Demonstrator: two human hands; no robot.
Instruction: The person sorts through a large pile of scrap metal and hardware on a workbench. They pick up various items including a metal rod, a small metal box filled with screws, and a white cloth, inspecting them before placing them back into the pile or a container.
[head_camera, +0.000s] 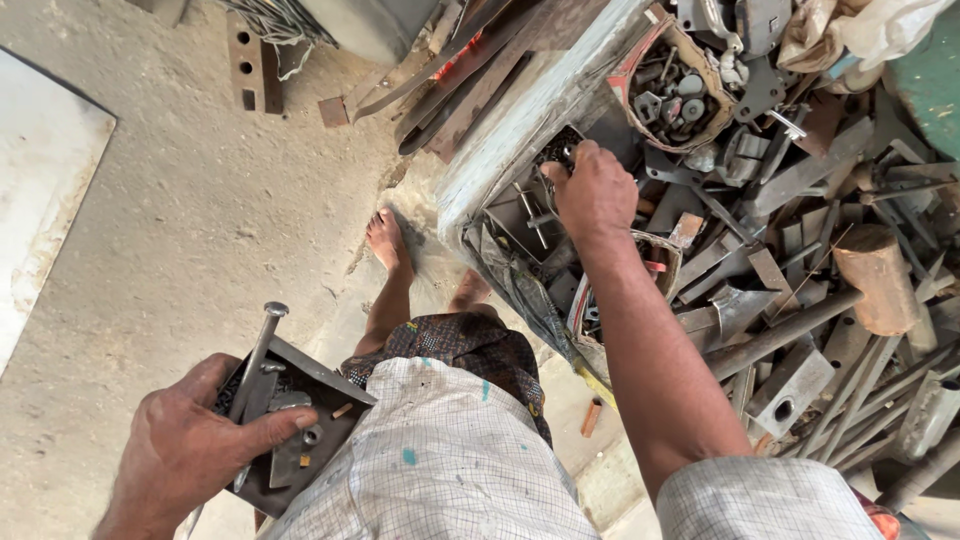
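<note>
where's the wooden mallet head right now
In the head view the wooden mallet head lies at the right, on the pile of scrap metal, right of the right hand.

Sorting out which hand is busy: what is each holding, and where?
Left hand grips a metal lock case across its face; right hand reaches into scrap parts, hold unclear.

Dull grey metal lock case (290, 420), rusty matt steel scrap (790, 300) upper right, rough concrete floor (190, 220), worn checked cloth shirt (440, 470)
</note>
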